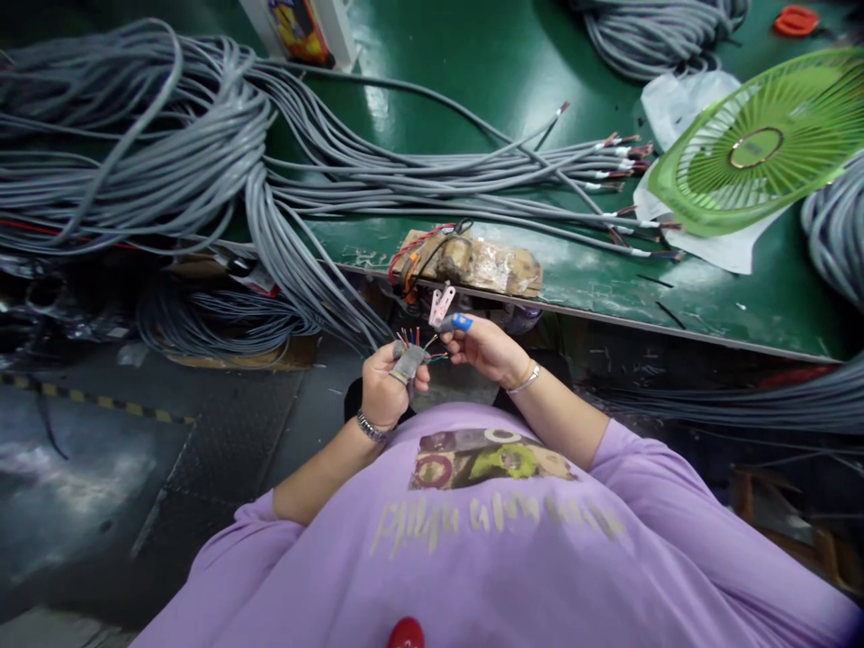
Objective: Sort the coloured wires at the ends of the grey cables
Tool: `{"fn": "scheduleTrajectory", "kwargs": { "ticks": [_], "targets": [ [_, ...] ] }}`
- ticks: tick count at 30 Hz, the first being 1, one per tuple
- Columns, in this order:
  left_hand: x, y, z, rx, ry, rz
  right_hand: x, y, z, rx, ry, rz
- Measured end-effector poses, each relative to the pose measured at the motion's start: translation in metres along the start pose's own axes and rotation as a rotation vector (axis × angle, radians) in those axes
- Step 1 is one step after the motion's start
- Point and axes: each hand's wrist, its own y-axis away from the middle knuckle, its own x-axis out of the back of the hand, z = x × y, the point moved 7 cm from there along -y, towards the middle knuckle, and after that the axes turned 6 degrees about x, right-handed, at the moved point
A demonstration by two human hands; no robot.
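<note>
My left hand (384,382) is closed around the end of a grey cable (409,362), whose thin coloured inner wires (415,339) fan out above my fingers. My right hand (487,351) sits just to the right, its taped fingertips pinched on one of those wires. Both hands hover in front of my purple shirt, just below the edge of the green workbench (607,288). A small wooden block with a metal fixture (472,263) sits on the bench edge right above my hands.
Thick bundles of grey cables (168,153) cover the left and middle of the bench, several with stripped ends (617,153). A green fan grille (760,144) lies on white plastic at the right. More cable coils (661,31) lie at the back. Dark floor is at left.
</note>
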Motion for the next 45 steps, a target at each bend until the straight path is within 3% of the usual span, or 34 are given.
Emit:
{"fn": "scheduleTrajectory", "kwargs": {
  "ticks": [5, 13, 19, 24, 27, 29, 34, 38, 45],
  "targets": [
    [0.000, 0.002, -0.003, 0.021, -0.020, -0.004, -0.017, 0.004, 0.003, -0.004, 0.124, -0.135],
    [-0.005, 0.001, 0.001, 0.067, 0.025, -0.019, -0.015, 0.004, -0.007, 0.230, 0.239, -0.150],
    [-0.017, 0.001, -0.007, 0.221, 0.014, -0.171, -0.024, 0.007, -0.012, 0.347, 0.292, -0.180],
    [-0.008, 0.001, -0.001, 0.103, 0.023, -0.043, -0.024, 0.009, -0.011, 0.405, 0.305, -0.103],
    [-0.004, 0.002, 0.001, 0.047, 0.013, -0.002, -0.012, 0.007, -0.011, 0.380, 0.214, 0.016],
    [-0.003, 0.003, 0.000, 0.036, 0.004, -0.005, -0.005, 0.005, -0.008, 0.287, 0.116, 0.057],
    [-0.006, 0.006, -0.003, 0.018, -0.094, -0.069, -0.019, 0.007, 0.004, 0.036, 0.096, -0.145],
    [-0.007, 0.007, -0.005, 0.008, -0.138, -0.081, -0.029, 0.009, 0.003, 0.084, 0.154, -0.217],
    [-0.005, 0.004, -0.007, 0.023, -0.130, -0.057, -0.025, 0.007, 0.003, 0.151, 0.142, -0.101]
  ]
}}
